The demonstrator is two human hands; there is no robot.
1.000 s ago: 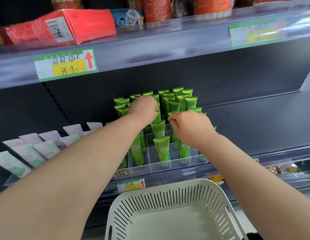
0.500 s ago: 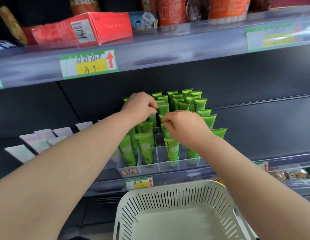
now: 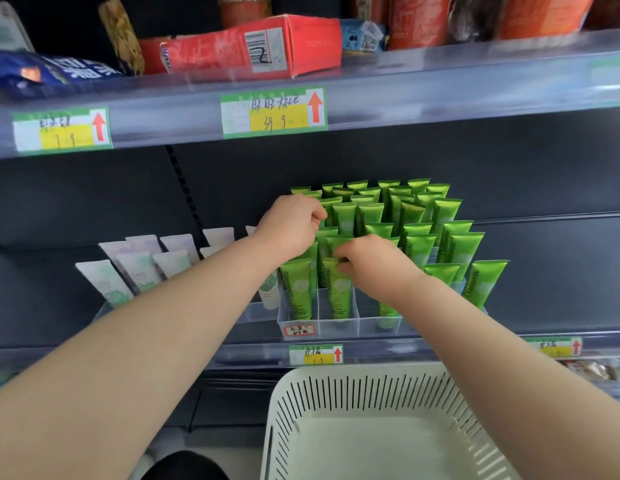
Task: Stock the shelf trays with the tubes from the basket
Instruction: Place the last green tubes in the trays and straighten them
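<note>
The dark shelf (image 3: 544, 271) carries two clear divided trays at its front edge, with an upper shelf (image 3: 440, 84) above it holding a red box (image 3: 260, 46), a blue packet (image 3: 41, 72) and other packaged goods. The white slotted basket (image 3: 336, 393) sits below the shelf's front edge, near the middle; its visible floor holds no tubes. The right-hand clear tray (image 3: 339, 325), towards the middle of the shelf front, is packed with upright green tubes (image 3: 454, 249), caps down, in several rows running to the back. The left-hand clear tray (image 3: 253, 310) holds pale white tubes (image 3: 138, 271), leaning backwards. Price labels (image 3: 273, 112) are fixed to the upper shelf's front edge, and a smaller one (image 3: 316, 354) to the lower shelf's edge, just under the green tubes' tray. Both bare forearms reach over the basket into the green rows. The left hand (image 3: 291, 226) is curled, fingers closed among the tube tops at the tray's left side; what it grips cannot be told. The right hand (image 3: 374, 263) is bent downwards, its fingertips (image 3: 339, 256) pinching the top of a green tube (image 3: 339, 292) in the front rows.
</note>
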